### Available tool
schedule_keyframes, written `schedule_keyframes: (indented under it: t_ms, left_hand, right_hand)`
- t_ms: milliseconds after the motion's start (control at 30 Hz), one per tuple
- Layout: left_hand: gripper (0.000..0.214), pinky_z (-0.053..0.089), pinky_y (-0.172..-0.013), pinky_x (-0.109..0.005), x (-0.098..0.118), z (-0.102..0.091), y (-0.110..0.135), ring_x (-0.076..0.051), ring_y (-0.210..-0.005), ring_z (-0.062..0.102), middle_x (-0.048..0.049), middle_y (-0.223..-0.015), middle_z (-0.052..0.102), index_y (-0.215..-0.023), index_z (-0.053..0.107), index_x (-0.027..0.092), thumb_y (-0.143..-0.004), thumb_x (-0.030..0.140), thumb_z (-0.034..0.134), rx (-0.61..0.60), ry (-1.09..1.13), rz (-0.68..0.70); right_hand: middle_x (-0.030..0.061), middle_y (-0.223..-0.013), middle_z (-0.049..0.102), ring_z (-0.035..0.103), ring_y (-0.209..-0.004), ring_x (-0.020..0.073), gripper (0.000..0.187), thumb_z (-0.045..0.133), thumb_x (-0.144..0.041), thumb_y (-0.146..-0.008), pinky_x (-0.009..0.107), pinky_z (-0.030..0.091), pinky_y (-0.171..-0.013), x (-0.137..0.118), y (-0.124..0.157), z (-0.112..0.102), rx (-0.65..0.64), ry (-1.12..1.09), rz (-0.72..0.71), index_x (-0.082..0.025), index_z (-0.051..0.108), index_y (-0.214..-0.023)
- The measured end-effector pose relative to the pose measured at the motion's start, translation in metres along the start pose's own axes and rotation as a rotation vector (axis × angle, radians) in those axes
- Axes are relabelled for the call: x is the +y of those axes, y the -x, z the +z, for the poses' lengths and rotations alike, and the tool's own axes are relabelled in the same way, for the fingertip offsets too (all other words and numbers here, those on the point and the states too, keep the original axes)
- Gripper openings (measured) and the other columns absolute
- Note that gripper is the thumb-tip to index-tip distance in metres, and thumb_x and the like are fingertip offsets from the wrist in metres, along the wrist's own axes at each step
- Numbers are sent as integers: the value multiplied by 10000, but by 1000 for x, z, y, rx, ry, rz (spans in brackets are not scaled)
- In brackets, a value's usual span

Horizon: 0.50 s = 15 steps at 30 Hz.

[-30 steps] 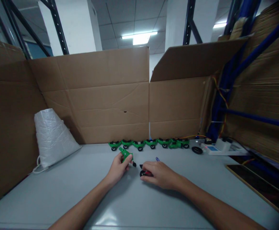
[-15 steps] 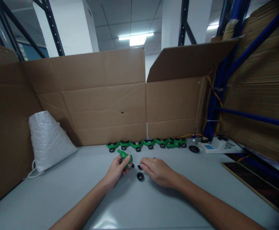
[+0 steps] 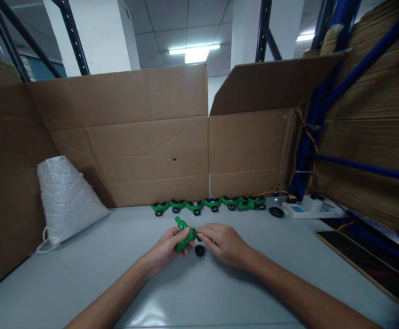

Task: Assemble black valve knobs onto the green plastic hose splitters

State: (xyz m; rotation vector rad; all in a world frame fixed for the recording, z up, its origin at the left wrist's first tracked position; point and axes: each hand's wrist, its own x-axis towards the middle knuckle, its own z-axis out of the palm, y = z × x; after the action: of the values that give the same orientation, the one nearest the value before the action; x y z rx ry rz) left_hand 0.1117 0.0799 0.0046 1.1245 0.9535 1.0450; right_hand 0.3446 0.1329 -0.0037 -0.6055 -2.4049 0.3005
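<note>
My left hand is closed around a green toy vehicle body, tilted, with its narrow end pointing up and away. My right hand is close beside it, thumb and fingers pinched on a small black part at the toy's right end. Most of that part is hidden by the fingertips, and I cannot tell if it is fitted to the toy. Just below, between the two hands, a black toy wheel lies on the grey table.
Several green toy vehicles with black wheels stand in a row along the back cardboard wall. A black ring and a white power strip are at the right rear. A white bag stands at the left.
My left hand has turned the green toy and brought it right, closer to my right hand. The small black part now meets the toy's end. The wheel on the table has stayed.
</note>
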Motion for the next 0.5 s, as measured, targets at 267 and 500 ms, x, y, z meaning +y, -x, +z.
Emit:
schedule_keyframes:
  t_ms: [267, 500]
  left_hand:
    - [499, 374, -597, -248, -1, 2, -1, -127, -693, 610, -69, -908, 692, -972, 663, 133, -869, 594, 826, 18, 23, 42]
    - [509, 471, -731, -280, -4, -3, -4, -192, -892, 664, -105, -1004, 722, -1132, 705, 128, -868, 536, 855, -5, 62, 97]
  right_hand:
    - [73, -1067, 770, 693, -947, 222, 323, 418, -288, -1124, 330, 498, -864, 1, 2, 0, -25, 5, 42, -244, 719, -1233]
    - [92, -1173, 782, 716, -1026, 241, 361, 406, -277, -1123, 354, 525, -896, 2, 1, 1, -11, 52, 40, -240, 673, -1364]
